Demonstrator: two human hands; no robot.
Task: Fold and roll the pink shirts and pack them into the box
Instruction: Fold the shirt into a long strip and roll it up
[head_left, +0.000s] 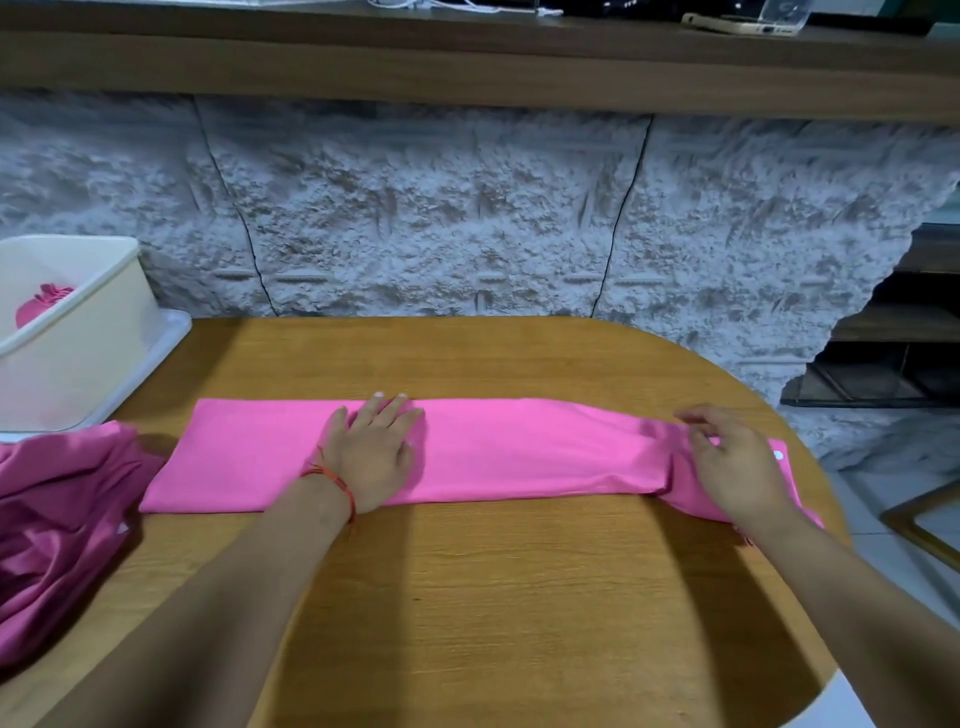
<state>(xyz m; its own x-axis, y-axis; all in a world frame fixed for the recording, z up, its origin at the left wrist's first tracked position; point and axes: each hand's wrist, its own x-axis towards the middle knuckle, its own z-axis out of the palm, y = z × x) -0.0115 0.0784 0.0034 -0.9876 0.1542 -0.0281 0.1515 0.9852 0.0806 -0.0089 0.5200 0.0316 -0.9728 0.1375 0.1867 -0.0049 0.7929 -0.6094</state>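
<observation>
A bright pink shirt (519, 452) lies folded into a long flat strip across the wooden table (493, 597). My left hand (371, 452) rests flat on the strip left of its middle, fingers spread. My right hand (737, 467) hovers over the strip's right end, fingers loosely curled and touching the bunched fabric there; no firm grip shows. A cream box (78, 338) stands at the table's far left with a rolled pink shirt (39, 306) inside. A darker pink shirt (57, 530) lies crumpled at the left edge.
The box sits on a clear plastic lid (166, 338). A rough grey stone-look wall (467, 208) rises behind the table under a wooden shelf (467, 67). The table's rounded right edge drops to a tiled floor (893, 499).
</observation>
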